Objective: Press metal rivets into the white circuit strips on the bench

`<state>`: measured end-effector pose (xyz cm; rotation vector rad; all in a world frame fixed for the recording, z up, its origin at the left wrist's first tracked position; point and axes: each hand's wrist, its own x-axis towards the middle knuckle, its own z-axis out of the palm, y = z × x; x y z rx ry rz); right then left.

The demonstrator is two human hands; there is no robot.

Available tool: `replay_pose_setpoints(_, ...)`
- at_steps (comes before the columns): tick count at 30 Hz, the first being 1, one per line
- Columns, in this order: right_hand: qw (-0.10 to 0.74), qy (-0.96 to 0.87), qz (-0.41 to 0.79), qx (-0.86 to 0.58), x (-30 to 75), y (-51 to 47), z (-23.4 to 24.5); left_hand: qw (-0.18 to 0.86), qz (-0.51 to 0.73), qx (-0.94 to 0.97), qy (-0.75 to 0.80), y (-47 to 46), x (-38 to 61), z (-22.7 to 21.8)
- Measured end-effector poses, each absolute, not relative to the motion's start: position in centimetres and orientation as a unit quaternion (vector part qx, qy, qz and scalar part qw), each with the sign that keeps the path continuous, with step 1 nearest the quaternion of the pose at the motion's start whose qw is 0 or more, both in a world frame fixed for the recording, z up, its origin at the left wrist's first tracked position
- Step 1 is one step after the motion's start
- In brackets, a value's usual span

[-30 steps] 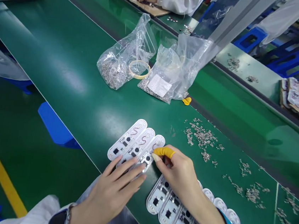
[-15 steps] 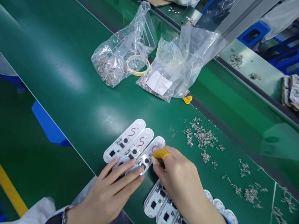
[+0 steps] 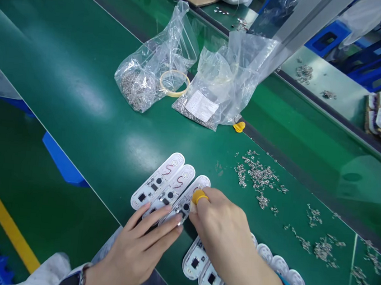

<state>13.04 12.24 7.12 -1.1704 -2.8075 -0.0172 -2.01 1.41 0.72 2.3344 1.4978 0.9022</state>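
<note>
- The left hand (image 3: pixel 135 245) lies open, fingers apart, tips pressing the third white plastic panel (image 3: pixel 184 201) against the green conveyor belt (image 3: pixel 83 58), as before.
- The right hand (image 3: pixel 225 228) has its fingers together at that panel's upper end, the yellow finger cot (image 3: pixel 199 196) now curled further left; any grip is hidden.
- Loose metal pieces (image 3: pixel 258 177) lie to the right.

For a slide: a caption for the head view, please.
Left hand on white circuit boards, right hand's yellow finger cot touching one.
</note>
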Motion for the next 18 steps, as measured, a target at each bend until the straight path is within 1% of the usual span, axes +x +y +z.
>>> replay_pose_setpoints(5,0.008,-0.923,-0.003,-0.384,12.5,12.1,7.4,0.109,0.31,0.791,0.516,1.4,-1.9,0.6)
replay_pose_setpoints(8,-0.003,-0.916,0.04,-0.399,13.1,12.9,7.1,0.105,0.313,0.795,0.51,1.7,-2.0,0.9)
replay_pose_setpoints(12,-0.019,-0.895,0.097,-0.434,14.1,13.7,6.5,0.095,0.284,0.813,0.499,2.1,-2.5,1.7)
replay_pose_setpoints(14,-0.006,-0.892,0.104,-0.439,14.3,13.8,6.3,0.096,0.276,0.814,0.502,2.1,-2.6,1.9)
replay_pose_setpoints(18,0.045,-0.899,0.083,-0.428,14.2,13.6,6.2,0.115,0.29,0.8,0.513,1.7,-2.4,1.4)
